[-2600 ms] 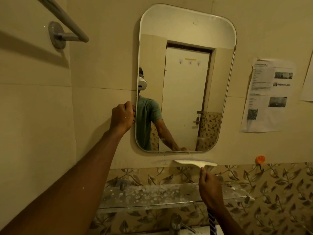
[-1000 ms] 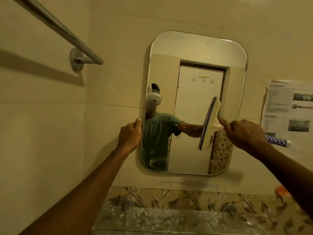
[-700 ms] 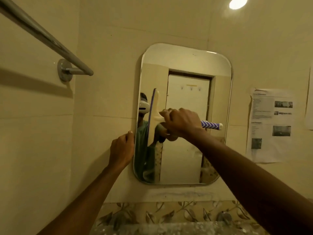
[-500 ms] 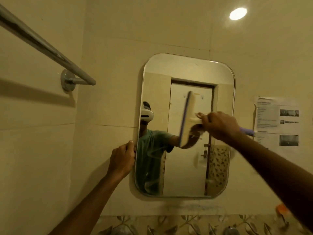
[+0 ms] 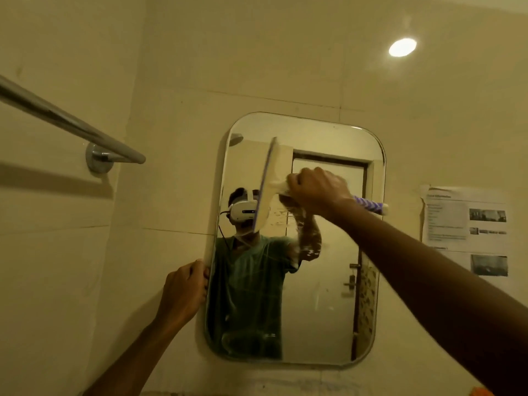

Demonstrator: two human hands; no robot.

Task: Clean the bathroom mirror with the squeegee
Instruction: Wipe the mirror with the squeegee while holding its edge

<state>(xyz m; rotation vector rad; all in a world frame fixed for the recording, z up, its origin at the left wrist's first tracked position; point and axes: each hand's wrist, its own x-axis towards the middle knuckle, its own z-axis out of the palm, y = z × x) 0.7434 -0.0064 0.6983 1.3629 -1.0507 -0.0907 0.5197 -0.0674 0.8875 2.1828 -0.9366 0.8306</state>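
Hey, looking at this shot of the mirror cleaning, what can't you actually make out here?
- Head view: print on the paper notice is too small and blurred to read.
- The squeegee handle's middle is hidden inside the right hand.
- Whether the blade touches the mirror along its whole length: unclear from this angle.
- The left hand fingertips vanish behind the mirror's left edge.
- The towel bar is cut off by the left frame edge.

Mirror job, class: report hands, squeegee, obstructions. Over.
Right hand grips squeegee, blade upright on upper mirror. Left hand holds mirror's left edge. Nothing obstructing.
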